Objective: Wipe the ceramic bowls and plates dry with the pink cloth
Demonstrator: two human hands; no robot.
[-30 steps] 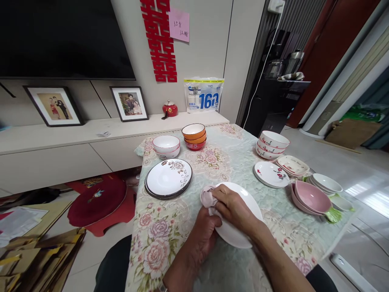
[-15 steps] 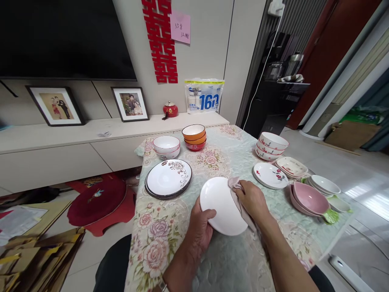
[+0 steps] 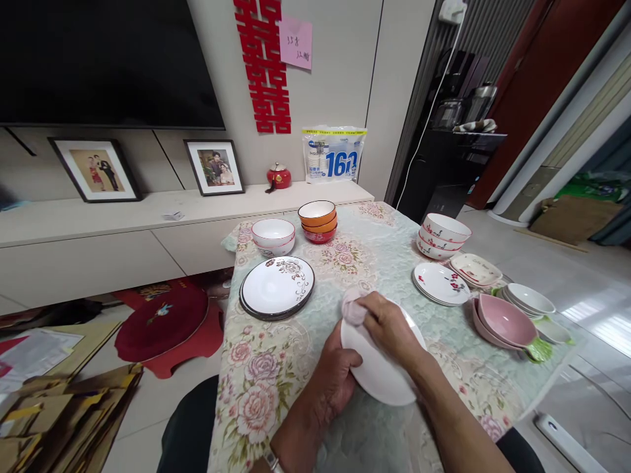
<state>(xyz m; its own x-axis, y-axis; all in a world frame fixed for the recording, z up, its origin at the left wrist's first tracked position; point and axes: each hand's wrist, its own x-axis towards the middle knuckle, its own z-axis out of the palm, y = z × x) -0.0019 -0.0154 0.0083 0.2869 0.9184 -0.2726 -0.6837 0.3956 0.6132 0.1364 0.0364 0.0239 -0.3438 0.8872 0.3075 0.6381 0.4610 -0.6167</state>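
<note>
My left hand point(image 3: 338, 368) grips the left edge of a white plate point(image 3: 382, 374), with the thumb lying on its upper face. The plate is held above the table and tilted. A pale pink cloth point(image 3: 353, 307) is bunched in my right hand point(image 3: 392, 328), pressed on the plate's far left rim. My right hand and forearm hide part of the plate. To the left lies a stack of dark-rimmed white plates point(image 3: 276, 287) with a brown flower pattern.
White bowls point(image 3: 273, 236) and orange and red bowls point(image 3: 318, 220) are stacked at the back left of the flowered tablecloth point(image 3: 261, 394). On the right stand flowered bowls point(image 3: 444, 235), small plates point(image 3: 440, 284), square dishes point(image 3: 476, 269), pink dishes point(image 3: 507, 320) and pale bowls point(image 3: 530, 299).
My right hand with the cloth has moved left across the plate, from its right edge to its far left rim. The plate has shifted slightly right and towards me.
</note>
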